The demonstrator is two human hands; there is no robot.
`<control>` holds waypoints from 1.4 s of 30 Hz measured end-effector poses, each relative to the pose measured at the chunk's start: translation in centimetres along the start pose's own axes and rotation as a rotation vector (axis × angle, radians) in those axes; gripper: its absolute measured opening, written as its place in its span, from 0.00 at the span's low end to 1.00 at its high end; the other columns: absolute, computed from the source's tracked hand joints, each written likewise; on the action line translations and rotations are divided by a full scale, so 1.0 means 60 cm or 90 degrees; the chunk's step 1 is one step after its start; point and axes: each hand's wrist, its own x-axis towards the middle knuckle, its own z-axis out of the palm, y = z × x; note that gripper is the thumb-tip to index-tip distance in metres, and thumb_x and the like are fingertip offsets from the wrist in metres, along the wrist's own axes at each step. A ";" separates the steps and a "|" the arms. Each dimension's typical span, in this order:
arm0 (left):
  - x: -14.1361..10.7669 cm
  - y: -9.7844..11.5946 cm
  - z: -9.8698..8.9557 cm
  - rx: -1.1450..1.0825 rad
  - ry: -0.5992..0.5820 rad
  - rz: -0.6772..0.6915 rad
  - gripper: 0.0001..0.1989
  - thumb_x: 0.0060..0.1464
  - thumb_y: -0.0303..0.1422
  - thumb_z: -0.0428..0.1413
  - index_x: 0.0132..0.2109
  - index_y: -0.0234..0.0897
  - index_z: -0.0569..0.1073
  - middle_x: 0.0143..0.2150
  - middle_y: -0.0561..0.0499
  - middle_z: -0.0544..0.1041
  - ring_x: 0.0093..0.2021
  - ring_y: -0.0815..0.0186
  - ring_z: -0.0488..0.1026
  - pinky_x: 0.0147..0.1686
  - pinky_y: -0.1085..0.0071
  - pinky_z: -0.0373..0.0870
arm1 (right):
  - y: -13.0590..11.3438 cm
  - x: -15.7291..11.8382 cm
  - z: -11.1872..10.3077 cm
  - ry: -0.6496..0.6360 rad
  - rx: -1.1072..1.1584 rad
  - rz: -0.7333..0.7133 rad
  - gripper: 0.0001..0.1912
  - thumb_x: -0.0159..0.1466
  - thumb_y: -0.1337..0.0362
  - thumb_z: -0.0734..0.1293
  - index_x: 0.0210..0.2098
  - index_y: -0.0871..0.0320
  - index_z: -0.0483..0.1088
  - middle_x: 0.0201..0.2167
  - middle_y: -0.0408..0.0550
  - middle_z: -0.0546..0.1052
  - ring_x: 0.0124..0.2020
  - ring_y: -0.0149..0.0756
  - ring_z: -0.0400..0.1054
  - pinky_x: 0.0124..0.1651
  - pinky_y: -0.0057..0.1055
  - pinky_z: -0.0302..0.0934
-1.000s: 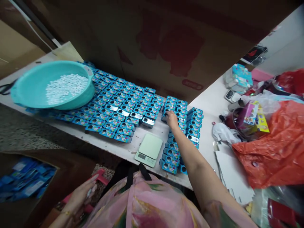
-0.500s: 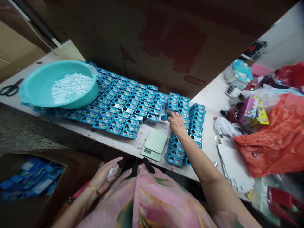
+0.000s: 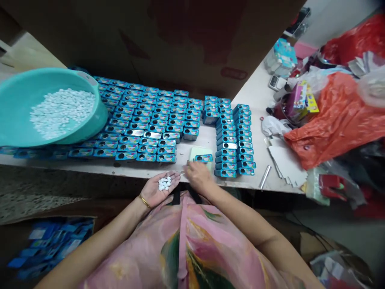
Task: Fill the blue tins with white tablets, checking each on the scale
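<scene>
My left hand (image 3: 160, 188) is palm up at the table's front edge, cupping several small white tablets (image 3: 164, 183). Close beside it, my right hand (image 3: 199, 176) is over the near part of a pale green kitchen scale (image 3: 196, 152). Its fingers are bent and smeared by motion, so I cannot tell whether they hold anything. On the scale lies a small blue box (image 3: 203, 158) with a dark round hole in its top. Rows of similar blue boxes (image 3: 150, 123) fill the table to the left, and more blue boxes (image 3: 226, 154) stand in columns to the right.
A turquoise basin (image 3: 100, 108) with many white tablets stands on the left boxes. A big cardboard box (image 3: 180, 52) rises behind. To the right are an orange plastic bag (image 3: 333, 120), white card sheets (image 3: 285, 160) and a metal tube (image 3: 265, 177). Below left, a carton holds blue packages (image 3: 55, 245).
My right hand has come back from the box rows to the scale, where a blue box now lies. My left hand has risen to the table edge, its palm turned up. The view has shifted.
</scene>
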 end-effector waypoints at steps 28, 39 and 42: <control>0.071 -0.107 0.033 -0.056 0.041 -0.006 0.11 0.56 0.25 0.44 0.33 0.28 0.70 0.26 0.47 0.75 0.26 0.68 0.73 0.28 0.73 0.71 | 0.024 -0.035 0.019 -0.055 0.272 -0.138 0.08 0.60 0.70 0.60 0.40 0.59 0.64 0.38 0.47 0.66 0.41 0.33 0.58 0.40 0.27 0.57; 0.137 -0.068 0.079 -0.046 -0.004 0.042 0.13 0.52 0.25 0.46 0.42 0.22 0.70 0.37 0.36 0.76 0.41 0.57 0.73 0.43 0.64 0.70 | 0.143 -0.004 0.026 0.141 0.506 0.094 0.10 0.54 0.71 0.64 0.36 0.59 0.70 0.34 0.46 0.67 0.32 0.29 0.62 0.36 0.26 0.59; 0.139 -0.063 0.085 -0.038 0.006 0.041 0.13 0.52 0.25 0.46 0.43 0.21 0.70 0.37 0.36 0.76 0.41 0.57 0.74 0.43 0.64 0.71 | 0.147 -0.002 0.033 0.146 0.514 0.099 0.10 0.54 0.71 0.64 0.36 0.58 0.71 0.33 0.45 0.67 0.30 0.28 0.62 0.36 0.25 0.59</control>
